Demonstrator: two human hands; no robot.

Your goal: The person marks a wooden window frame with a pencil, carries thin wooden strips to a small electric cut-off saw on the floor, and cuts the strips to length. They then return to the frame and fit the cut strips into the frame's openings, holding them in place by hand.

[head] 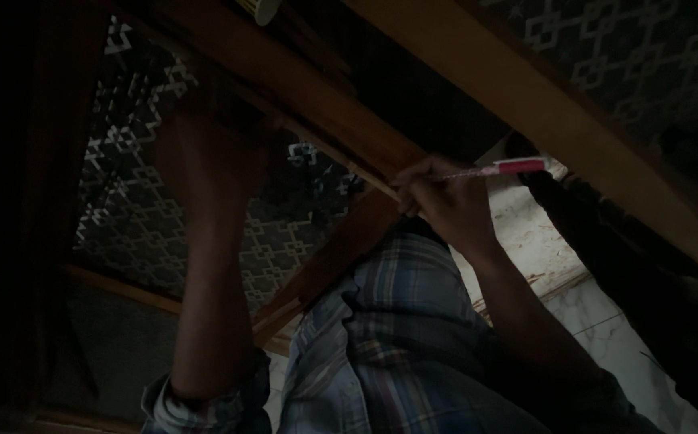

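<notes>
Pen [500,168] pinched in right hand [444,201] fingers; left hand [208,153] grip too dark to tell

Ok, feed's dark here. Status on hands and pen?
Right hand grips pink-capped pen, tip at wooden frame. Left hand pressed on frame. Nothing between.

A pen [500,168] with a pink-red barrel and white tip is sticking out just beside the right grip. Brown wooden bars [341,120] are framing dark glass [136,217] showing a pale geometric lattice pattern. A blue-grey plaid shirt [401,337] is hanging below the grips.
</notes>
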